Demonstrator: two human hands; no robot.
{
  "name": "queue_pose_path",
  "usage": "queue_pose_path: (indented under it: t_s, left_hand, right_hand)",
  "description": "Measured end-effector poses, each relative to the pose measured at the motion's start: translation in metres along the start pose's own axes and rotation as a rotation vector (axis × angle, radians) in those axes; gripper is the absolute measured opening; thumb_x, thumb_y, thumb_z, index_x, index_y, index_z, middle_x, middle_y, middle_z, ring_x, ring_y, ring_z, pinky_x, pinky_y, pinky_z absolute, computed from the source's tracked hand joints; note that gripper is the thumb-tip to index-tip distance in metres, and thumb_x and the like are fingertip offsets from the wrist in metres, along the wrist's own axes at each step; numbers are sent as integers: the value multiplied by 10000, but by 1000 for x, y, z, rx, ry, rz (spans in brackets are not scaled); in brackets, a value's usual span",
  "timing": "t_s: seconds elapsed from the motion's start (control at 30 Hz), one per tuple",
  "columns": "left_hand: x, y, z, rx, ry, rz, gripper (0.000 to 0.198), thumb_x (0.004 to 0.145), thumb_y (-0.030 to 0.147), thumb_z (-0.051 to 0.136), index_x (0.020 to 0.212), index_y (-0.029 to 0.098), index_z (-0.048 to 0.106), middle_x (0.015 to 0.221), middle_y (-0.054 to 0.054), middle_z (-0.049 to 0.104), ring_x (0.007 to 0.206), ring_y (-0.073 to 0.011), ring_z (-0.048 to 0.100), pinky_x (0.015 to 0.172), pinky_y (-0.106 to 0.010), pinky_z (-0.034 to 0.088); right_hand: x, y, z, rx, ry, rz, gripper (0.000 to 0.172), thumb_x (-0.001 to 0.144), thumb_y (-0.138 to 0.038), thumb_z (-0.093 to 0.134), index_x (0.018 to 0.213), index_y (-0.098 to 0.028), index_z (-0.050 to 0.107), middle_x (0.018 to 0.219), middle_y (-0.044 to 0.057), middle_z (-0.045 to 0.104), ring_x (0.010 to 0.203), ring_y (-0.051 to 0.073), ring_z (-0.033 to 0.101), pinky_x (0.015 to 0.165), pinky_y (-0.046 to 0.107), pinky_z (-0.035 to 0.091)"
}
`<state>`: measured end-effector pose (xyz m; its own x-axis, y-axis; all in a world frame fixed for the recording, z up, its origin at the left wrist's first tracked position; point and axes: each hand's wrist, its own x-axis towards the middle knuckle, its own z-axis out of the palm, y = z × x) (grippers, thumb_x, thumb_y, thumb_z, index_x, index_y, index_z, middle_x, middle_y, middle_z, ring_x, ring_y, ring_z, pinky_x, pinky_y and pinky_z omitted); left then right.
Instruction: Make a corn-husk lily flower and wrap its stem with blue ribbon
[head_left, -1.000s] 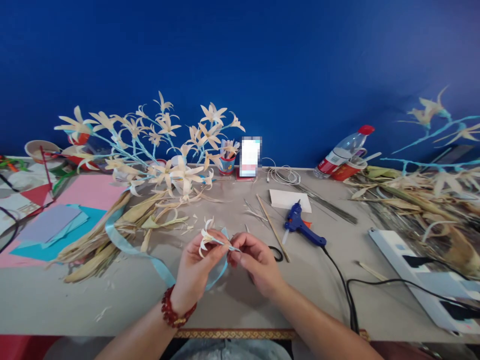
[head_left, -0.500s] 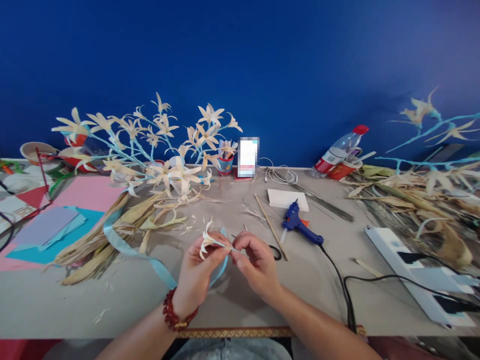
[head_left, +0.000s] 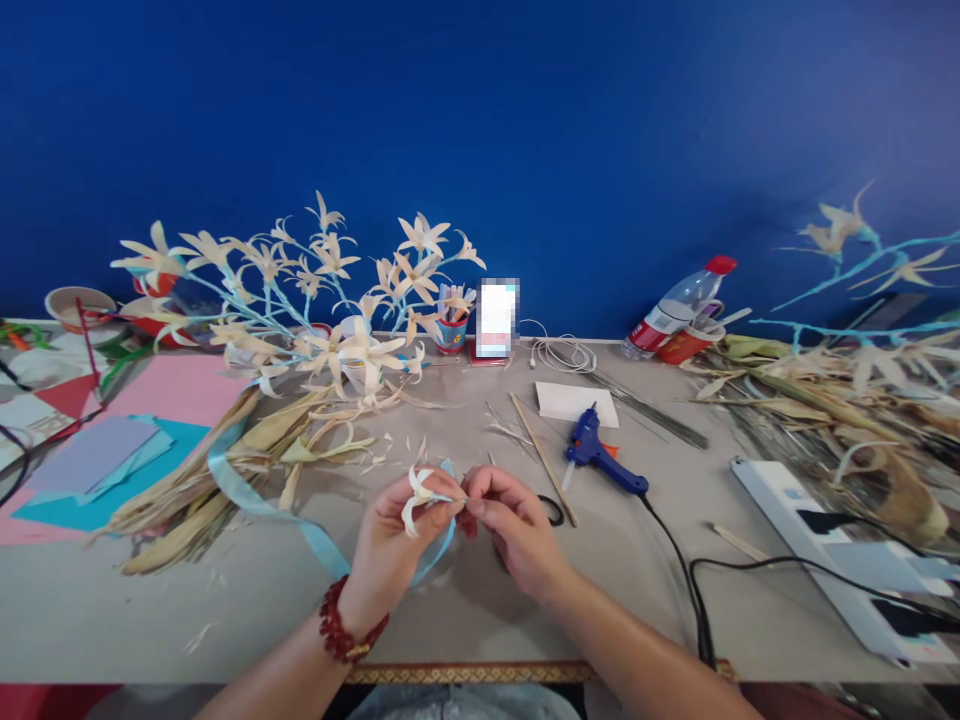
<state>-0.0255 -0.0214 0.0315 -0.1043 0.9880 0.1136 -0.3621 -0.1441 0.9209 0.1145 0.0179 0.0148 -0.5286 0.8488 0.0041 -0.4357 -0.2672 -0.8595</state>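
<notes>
Between my hands, above the front middle of the table, is a small cream husk flower (head_left: 417, 494) with a thin stem wrapped in light blue. My left hand (head_left: 401, 530) is closed on the stem just below the petals. My right hand (head_left: 514, 520) pinches the stem's thin end between thumb and fingertips. A light blue ribbon (head_left: 277, 510) runs from the husks on the left, under my left hand, and loops up behind its fingers. Where the ribbon meets the stem is hidden by my fingers.
Finished flower branches (head_left: 330, 300) stand at the back left, over dried husks (head_left: 195, 500) and coloured paper (head_left: 180, 390). To the right lie a blue glue gun (head_left: 604, 450), a wooden stick (head_left: 544, 455), a power strip (head_left: 817, 560) with cables, and a bottle (head_left: 682, 305).
My hands have turned the flower a little, so its petals now face more to the left and sit lower. My right fingers have shifted slightly along the stem.
</notes>
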Motion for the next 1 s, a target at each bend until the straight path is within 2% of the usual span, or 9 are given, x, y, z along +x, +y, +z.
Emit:
queue_pose_path:
  t_s: [0.2, 0.37, 0.6, 0.7, 0.8, 0.87, 1.0]
  left_hand:
    - [1, 0, -2, 68, -44, -1, 115, 793, 117, 662, 780, 212, 727, 901, -23, 601, 784, -143, 596, 699, -254, 490]
    - [0, -4, -2, -5, -110, -58, 115, 806, 127, 643, 815, 213, 719, 959, -22, 545, 685, -137, 613, 639, -303, 520]
    - [1, -1, 1, -78, -144, -107, 98, 807, 125, 637, 806, 192, 708, 981, -29, 520, 662, -158, 635, 594, -334, 527]
    - [2, 0, 3, -113, -153, -106, 90, 811, 132, 633, 807, 187, 704, 968, -31, 516, 655, -163, 632, 588, -340, 519]
    - [2, -1, 4, -119, -135, -94, 83, 810, 137, 633, 802, 186, 700, 953, -28, 514, 632, -149, 613, 594, -341, 512]
    - [2, -2, 3, -78, -94, -85, 76, 800, 131, 646, 793, 183, 701, 951, -28, 521, 661, -140, 599, 623, -321, 508]
    - [2, -3, -1, 15, -43, -77, 62, 779, 131, 676, 766, 179, 712, 940, -31, 539, 772, -143, 570, 685, -267, 490]
  right_hand:
    - [3, -5, -1, 130, 23, 180, 109, 721, -158, 633, 635, -155, 566, 599, 2, 595, 560, 117, 556, 524, 207, 406]
    - [4, -12, -2, 195, 15, 339, 79, 688, -162, 608, 633, -154, 553, 556, -1, 604, 486, 104, 555, 502, 202, 414]
    - [4, -15, -4, 205, -10, 425, 36, 668, -168, 582, 668, -135, 596, 561, 0, 614, 467, 87, 543, 522, 202, 434]
    - [5, -12, -4, 207, -21, 407, 119, 711, -236, 575, 671, -130, 610, 566, 10, 616, 482, 93, 548, 501, 198, 414]
    - [5, -11, -3, 202, -37, 320, 242, 770, -322, 515, 629, -139, 590, 564, 26, 609, 505, 111, 545, 505, 216, 409]
    - [4, -12, -2, 149, -55, 253, 227, 773, -321, 525, 639, -145, 580, 585, 24, 605, 533, 120, 541, 529, 227, 411]
    - [1, -18, -3, -99, -72, 100, 145, 741, -251, 655, 670, -155, 573, 629, -9, 575, 584, 107, 500, 584, 220, 391]
